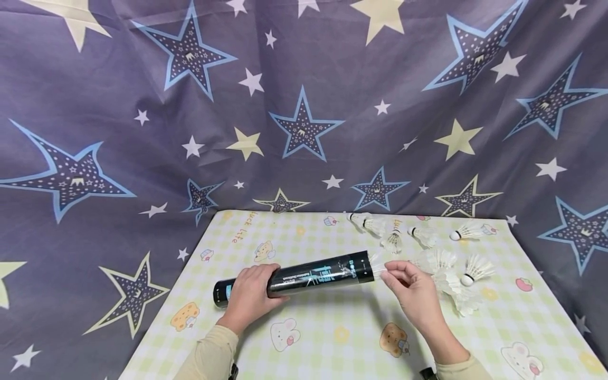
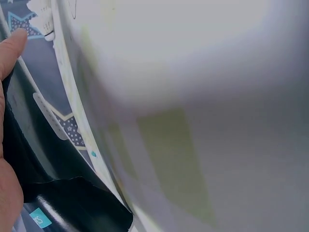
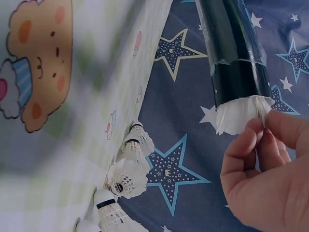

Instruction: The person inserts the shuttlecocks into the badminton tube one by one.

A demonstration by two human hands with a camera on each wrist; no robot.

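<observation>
A black shuttlecock tube (image 1: 313, 275) with blue print is held almost level over the table, its mouth to the right. My left hand (image 1: 254, 295) grips it around its left part; in the left wrist view only some of that hand (image 2: 9, 183) shows beside the dark tube (image 2: 53, 145). White feathers of a shuttlecock (image 1: 377, 263) stick out of the mouth. My right hand (image 1: 413, 293) pinches those feathers between thumb and fingers, clearest in the right wrist view, where the hand (image 3: 270, 169) holds the skirt edge of the shuttlecock (image 3: 241, 113). Its cork is hidden inside the tube.
Several loose shuttlecocks lie on the table's right half, among them one at the far right (image 1: 467, 230), one nearer (image 1: 477, 269) and a cluster (image 1: 448, 282) beside my right hand. A green-checked cloth (image 1: 323, 348) covers the table. A starry curtain (image 1: 304, 63) hangs behind.
</observation>
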